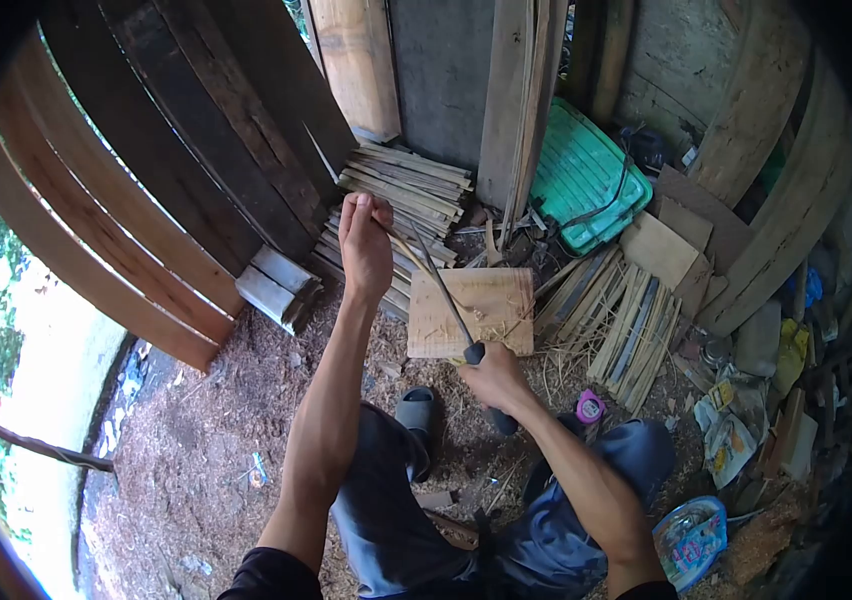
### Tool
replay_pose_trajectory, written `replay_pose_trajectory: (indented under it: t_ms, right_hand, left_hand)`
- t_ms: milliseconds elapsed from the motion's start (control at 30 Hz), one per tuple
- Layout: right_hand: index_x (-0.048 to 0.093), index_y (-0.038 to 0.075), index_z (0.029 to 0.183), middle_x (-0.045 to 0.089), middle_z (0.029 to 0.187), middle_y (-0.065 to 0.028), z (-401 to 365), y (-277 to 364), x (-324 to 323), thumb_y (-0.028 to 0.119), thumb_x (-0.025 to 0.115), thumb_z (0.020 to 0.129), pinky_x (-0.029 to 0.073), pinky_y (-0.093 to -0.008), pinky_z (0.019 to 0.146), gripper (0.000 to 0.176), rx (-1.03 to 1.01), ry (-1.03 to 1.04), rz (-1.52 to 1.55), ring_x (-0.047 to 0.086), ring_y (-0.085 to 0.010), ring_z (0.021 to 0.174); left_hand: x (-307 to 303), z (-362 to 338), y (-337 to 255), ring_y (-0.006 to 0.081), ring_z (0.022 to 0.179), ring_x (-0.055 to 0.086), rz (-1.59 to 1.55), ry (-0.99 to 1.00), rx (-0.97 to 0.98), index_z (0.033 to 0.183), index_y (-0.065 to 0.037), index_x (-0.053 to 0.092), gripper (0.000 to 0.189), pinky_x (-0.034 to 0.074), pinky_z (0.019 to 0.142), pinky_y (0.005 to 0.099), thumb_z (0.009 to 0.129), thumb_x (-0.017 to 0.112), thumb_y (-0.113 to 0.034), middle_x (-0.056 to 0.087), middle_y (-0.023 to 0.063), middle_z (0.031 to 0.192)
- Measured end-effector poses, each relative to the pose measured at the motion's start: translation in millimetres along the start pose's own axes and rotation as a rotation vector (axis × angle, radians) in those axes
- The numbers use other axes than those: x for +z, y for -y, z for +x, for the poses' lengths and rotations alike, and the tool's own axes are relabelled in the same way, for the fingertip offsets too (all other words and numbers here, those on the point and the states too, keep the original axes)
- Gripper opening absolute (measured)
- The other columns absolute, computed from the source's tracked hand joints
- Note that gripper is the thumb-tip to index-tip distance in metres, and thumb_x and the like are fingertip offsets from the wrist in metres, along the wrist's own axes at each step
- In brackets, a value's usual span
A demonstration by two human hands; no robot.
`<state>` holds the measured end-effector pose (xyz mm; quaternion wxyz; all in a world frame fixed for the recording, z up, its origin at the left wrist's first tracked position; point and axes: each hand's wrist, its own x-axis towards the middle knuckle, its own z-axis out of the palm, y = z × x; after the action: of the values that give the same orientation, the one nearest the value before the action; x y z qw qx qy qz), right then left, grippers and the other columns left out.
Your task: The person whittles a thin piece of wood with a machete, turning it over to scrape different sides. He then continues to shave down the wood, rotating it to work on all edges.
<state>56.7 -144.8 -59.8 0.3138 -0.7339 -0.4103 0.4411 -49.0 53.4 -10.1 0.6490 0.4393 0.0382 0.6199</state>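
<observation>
My left hand (pixel 366 250) is raised, its fingers closed on a thin bamboo strip (pixel 408 250). One end of the strip slants down over the wooden board (pixel 508 288); a pale thin length also sticks up beyond my fingers. My right hand (pixel 498 378) wraps round the black handle of a long knife (pixel 443 285). The knife's narrow blade points up and away, crossing the strip in this view. Curled shavings lie on the board, which rests on the ground in front of my feet.
Stacked bamboo strips (pixel 406 190) lie behind my left hand, and more strips (pixel 631 330) sit right of the board. A green plastic crate (pixel 586 180) leans at the back. A pink tape measure (pixel 590 406) is near my right knee, a blue basin (pixel 694 540) at lower right.
</observation>
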Motion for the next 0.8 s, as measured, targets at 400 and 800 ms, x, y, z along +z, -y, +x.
replay_pose_trajectory:
  t_ms: [400,800]
  right_hand:
    - [0.051,-0.003,0.074,0.050,0.050,-0.0066,15.5,-33.2,16.1,0.007,0.056,0.076,0.040,-0.0336,0.036,0.012,0.119,-0.010,0.120,0.051,-0.0177,0.037]
    - [0.050,-0.002,0.061,0.051,0.048,-0.0092,44.6,-112.0,48.9,0.009,0.060,0.074,0.042,-0.0361,0.036,0.020,0.011,-0.156,-0.035,0.054,-0.0202,0.038]
  left_hand:
    - [17.8,-8.4,2.7,0.0118,0.073,0.039,0.055,-0.003,-0.044,0.086,-0.007,0.046,0.011,0.033,0.071,0.0267,0.091,0.049,-0.017,0.042,0.0005,0.077]
    - [7.0,-6.0,2.7,0.0115,0.072,0.041,0.002,-0.014,0.008,0.089,-0.006,0.049,0.011,0.032,0.070,0.0255,0.091,0.050,-0.017,0.045,0.0018,0.075]
